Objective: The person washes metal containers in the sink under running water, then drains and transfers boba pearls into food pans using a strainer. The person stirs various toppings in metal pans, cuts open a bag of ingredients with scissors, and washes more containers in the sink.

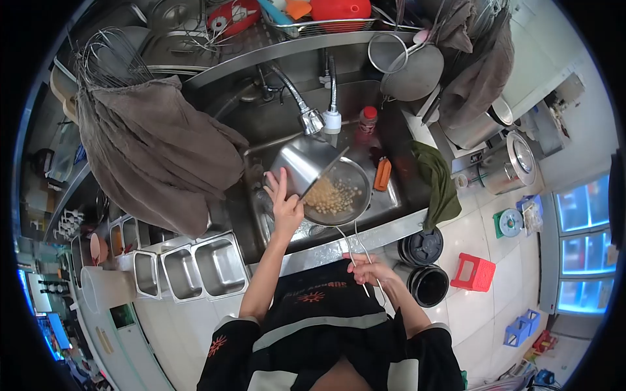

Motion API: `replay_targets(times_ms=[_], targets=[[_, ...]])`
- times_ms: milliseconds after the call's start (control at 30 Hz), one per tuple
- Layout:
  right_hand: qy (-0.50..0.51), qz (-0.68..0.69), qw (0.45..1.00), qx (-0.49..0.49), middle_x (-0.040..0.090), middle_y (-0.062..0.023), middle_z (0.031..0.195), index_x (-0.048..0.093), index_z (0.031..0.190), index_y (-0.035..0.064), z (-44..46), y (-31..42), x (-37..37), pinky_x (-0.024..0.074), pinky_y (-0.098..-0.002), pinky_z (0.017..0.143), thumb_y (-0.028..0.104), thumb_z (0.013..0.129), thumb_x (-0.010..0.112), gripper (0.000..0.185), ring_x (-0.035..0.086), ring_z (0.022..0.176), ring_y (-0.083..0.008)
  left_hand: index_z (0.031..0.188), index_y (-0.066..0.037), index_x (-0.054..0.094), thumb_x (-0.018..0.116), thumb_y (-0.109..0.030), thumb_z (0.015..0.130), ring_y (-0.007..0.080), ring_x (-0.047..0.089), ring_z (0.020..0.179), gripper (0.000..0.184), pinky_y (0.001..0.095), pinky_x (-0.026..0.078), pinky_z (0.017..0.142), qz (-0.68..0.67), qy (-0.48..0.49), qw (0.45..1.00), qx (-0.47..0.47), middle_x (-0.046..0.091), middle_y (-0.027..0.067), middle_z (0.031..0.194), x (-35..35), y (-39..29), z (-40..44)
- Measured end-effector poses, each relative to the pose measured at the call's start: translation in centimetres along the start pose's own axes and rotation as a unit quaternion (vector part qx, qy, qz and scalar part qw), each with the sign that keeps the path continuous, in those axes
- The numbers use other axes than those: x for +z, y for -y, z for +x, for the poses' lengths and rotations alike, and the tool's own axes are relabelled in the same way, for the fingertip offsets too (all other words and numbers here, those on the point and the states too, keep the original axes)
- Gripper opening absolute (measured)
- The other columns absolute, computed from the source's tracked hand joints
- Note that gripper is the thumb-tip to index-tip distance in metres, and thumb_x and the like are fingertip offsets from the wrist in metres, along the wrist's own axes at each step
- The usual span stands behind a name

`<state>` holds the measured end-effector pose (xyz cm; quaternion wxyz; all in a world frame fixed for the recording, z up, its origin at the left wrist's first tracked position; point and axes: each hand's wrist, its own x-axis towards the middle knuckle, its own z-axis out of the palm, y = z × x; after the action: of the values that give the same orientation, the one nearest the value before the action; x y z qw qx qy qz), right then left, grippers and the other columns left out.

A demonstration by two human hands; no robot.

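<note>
My left hand (285, 207) grips a steel container (301, 161), tilted with its mouth toward the right. Small round beige balls (334, 197) lie at its mouth and in a round strainer (360, 173) just below; their exact kind I cannot make out. My right hand (369, 268) is closed around the strainer's long two-rod wire handle (352, 244), near the front edge of the sink (385, 212). Two faucets (312, 120) hang just behind the container.
In the sink's right part are a red-capped jar (368, 120) and an orange object (383, 174). A green cloth (435, 186) drapes over the right edge. Steel pans (222, 266) and a large brown cloth (153, 146) are at left; black bins (427, 285) stand below right.
</note>
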<state>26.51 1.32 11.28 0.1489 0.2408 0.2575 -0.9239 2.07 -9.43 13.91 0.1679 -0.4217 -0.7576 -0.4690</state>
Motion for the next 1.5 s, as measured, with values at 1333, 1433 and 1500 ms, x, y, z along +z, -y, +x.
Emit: replay_targets(times_ms=[1333,1433,1500], targets=[[-0.045,-0.156,0.984,-0.071,0.054,-0.0159,0.063,0.031,0.116,0.0012,7.7,10.0,-3.5,0.0401,-0.0278,0.034,-0.010,0.055,0.056,0.067,0.050,0.040,-0.0194,0.100,0.000,0.049,0.043,-0.019,0.075,0.0328,0.049,0.094,0.032,0.0385,0.039,0.080,0.164,0.184,0.867,-0.434,0.049,0.0175,0.103,13.8,20.4,-12.4],[-0.101,-0.143,0.982,-0.067,0.056,-0.0167,0.064,0.032,0.115,0.0003,6.6,9.5,-4.4,0.0417,-0.0289,0.033,-0.006,0.055,0.057,0.065,0.051,0.039,-0.0204,0.098,0.000,0.051,0.035,-0.026,0.080,0.0350,0.049,0.093,0.035,0.0392,0.039,0.080,0.050,0.024,0.775,-0.630,0.054,0.0198,0.096,21.7,28.2,-14.2],[-0.115,-0.150,0.979,-0.073,0.056,-0.0186,0.065,0.032,0.116,-0.0004,5.3,8.6,-6.8,0.0420,-0.0293,0.033,-0.007,0.056,0.054,0.064,0.052,0.040,-0.0216,0.104,-0.006,0.051,0.031,-0.036,0.084,0.0352,0.048,0.096,0.042,0.0391,0.036,0.084,-0.032,-0.087,0.721,-0.686,0.055,0.0186,0.097,26.3,32.6,-16.6]])
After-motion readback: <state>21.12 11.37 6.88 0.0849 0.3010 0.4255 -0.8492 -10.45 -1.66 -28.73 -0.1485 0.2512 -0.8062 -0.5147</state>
